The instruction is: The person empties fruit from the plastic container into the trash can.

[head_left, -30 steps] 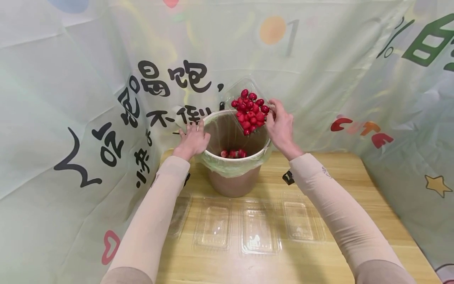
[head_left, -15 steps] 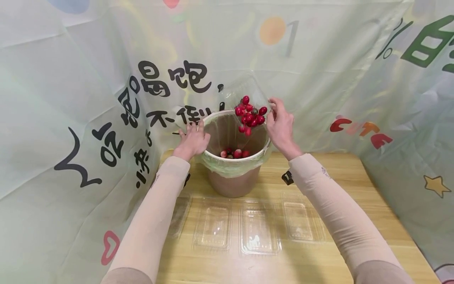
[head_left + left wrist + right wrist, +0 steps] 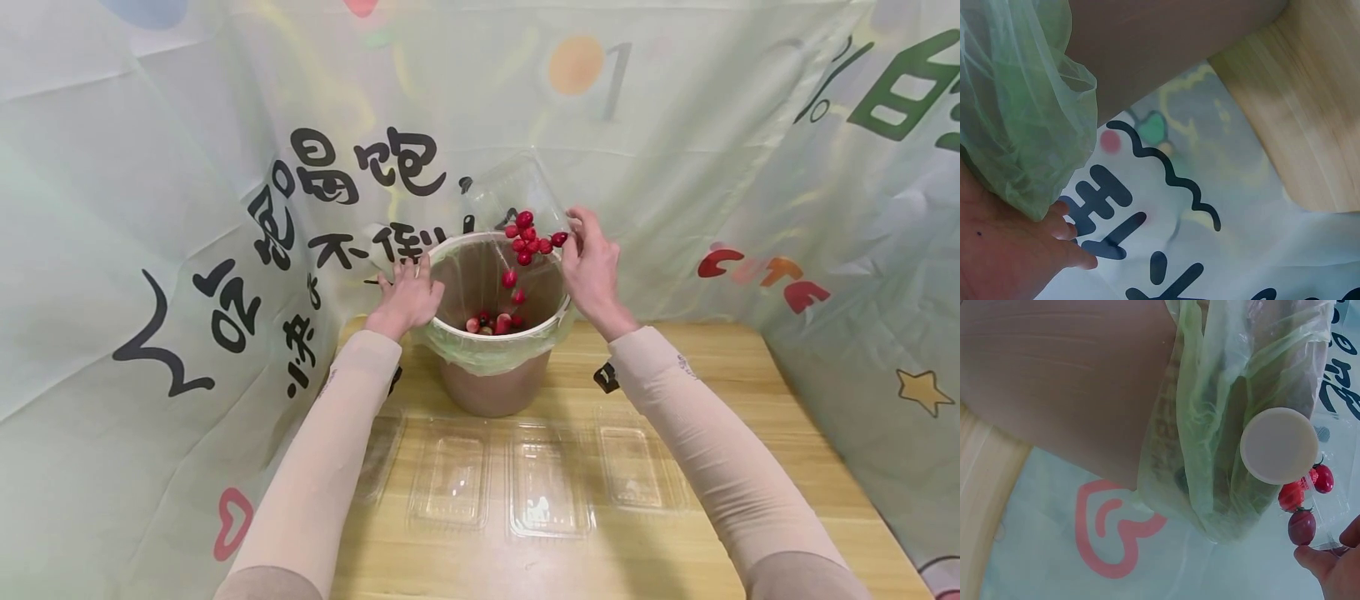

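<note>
A brown bin [image 3: 497, 390] with a pale green liner bag [image 3: 486, 360] folded over its rim stands on the table. My left hand [image 3: 408, 297] rests on the bin's left rim, fingers extended; in the left wrist view this hand [image 3: 1007, 253] lies against the liner. My right hand [image 3: 594, 268] pinches the edge of a clear plastic box [image 3: 517, 182], tilted over the bin opening. Several small red fruits [image 3: 527, 235] are at its lower end, and a couple are in mid-air below it. More fruits [image 3: 503, 322] lie inside the bin, partly hidden by the front rim.
Several clear plastic trays lie in a row before the bin, among them a middle-left tray [image 3: 452, 479], a middle-right tray [image 3: 551, 483] and a right tray [image 3: 633, 467]. A printed cloth [image 3: 675, 167] hangs behind and at both sides of the wooden table [image 3: 720, 375].
The red fruits in the tilted box have become fewer, sliding and falling from its lower end into the bin. Both hands have stayed nearly in place.
</note>
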The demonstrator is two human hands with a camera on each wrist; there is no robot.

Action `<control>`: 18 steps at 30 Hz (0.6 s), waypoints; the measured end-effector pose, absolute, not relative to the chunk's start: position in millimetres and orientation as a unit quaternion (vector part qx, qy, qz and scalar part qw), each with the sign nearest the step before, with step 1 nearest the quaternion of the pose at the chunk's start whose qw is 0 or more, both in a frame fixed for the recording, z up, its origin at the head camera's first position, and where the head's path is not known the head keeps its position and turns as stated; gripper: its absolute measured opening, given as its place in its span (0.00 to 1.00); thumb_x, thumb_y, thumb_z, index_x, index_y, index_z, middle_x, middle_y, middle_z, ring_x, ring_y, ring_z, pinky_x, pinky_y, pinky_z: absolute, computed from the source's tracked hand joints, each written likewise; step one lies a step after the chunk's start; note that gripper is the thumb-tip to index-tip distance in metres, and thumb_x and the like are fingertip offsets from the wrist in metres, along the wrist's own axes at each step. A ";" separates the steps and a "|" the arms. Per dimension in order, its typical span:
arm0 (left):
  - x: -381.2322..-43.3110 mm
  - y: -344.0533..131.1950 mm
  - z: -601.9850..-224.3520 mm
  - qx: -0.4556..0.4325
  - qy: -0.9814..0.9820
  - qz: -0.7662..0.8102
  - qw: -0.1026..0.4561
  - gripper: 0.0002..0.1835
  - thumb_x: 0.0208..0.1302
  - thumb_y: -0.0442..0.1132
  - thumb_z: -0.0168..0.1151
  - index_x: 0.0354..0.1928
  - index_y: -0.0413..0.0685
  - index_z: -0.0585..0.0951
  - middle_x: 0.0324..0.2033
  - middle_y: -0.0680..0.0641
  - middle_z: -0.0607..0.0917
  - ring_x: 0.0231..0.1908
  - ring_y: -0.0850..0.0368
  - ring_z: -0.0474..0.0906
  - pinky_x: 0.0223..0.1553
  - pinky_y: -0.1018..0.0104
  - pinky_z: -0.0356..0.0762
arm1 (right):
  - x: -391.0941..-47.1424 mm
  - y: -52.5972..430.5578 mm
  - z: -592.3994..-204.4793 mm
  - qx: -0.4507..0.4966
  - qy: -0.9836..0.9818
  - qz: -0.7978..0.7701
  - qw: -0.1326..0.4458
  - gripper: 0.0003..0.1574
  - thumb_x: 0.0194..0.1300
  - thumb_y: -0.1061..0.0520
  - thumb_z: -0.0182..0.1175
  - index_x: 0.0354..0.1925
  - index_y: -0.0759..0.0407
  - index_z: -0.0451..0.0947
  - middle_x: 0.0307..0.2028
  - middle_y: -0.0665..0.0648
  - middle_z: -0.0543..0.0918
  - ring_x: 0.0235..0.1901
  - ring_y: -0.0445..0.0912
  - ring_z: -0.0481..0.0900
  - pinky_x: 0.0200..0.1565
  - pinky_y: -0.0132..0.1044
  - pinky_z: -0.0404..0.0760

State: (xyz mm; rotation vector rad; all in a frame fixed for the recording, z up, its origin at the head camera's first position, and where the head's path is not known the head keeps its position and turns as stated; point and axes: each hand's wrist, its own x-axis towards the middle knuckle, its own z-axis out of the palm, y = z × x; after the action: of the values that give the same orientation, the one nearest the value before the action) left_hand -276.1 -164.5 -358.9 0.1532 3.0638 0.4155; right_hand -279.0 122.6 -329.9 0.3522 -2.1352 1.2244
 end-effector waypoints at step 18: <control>-275.7 -164.1 -359.2 0.048 0.989 0.141 0.019 0.41 0.79 0.56 0.27 0.85 0.42 0.43 0.83 0.28 0.47 0.83 0.28 0.37 0.79 0.26 0.30 | -278.6 113.6 -334.7 0.051 -0.823 0.512 0.242 0.11 0.73 0.65 0.52 0.52 0.65 0.69 0.59 0.70 0.85 0.59 0.56 0.87 0.44 0.41 0.87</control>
State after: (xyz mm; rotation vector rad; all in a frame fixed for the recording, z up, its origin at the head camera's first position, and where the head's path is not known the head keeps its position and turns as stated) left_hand -275.7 -164.1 -359.2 0.1497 3.0685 0.4370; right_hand -278.6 113.6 -334.7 0.1385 -2.2483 1.3992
